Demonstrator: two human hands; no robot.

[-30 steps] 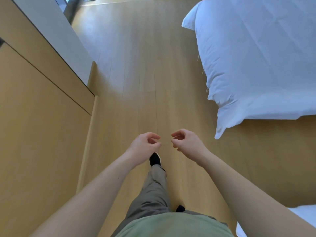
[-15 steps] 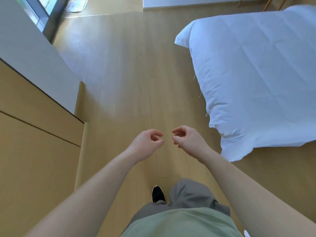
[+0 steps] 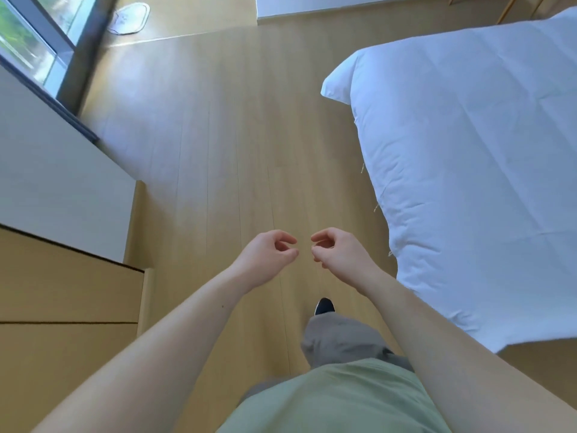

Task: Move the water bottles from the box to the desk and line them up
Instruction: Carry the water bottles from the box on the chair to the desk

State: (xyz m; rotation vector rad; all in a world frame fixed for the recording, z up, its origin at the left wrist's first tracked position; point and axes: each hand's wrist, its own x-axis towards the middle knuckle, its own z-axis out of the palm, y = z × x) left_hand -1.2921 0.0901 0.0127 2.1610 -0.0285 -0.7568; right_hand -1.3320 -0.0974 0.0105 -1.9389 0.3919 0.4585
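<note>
No water bottle, box or desk shows in the head view. My left hand (image 3: 268,256) and my right hand (image 3: 338,253) hang in front of me above the wooden floor, a small gap between them. Both have loosely curled fingers and hold nothing. My bare forearms reach in from the bottom corners.
A bed with a white duvet (image 3: 468,170) fills the right side. Wooden cabinets (image 3: 62,307) and a white wall (image 3: 56,189) line the left, with a window (image 3: 28,48) at far left. The wooden floor (image 3: 224,145) runs ahead between them. One dark shoe (image 3: 324,306) steps forward.
The view has advanced along the floor between cabinet and bed, and the window has come into sight. My feet have swapped in a step. Both hands stay loosely curled, holding nothing.
</note>
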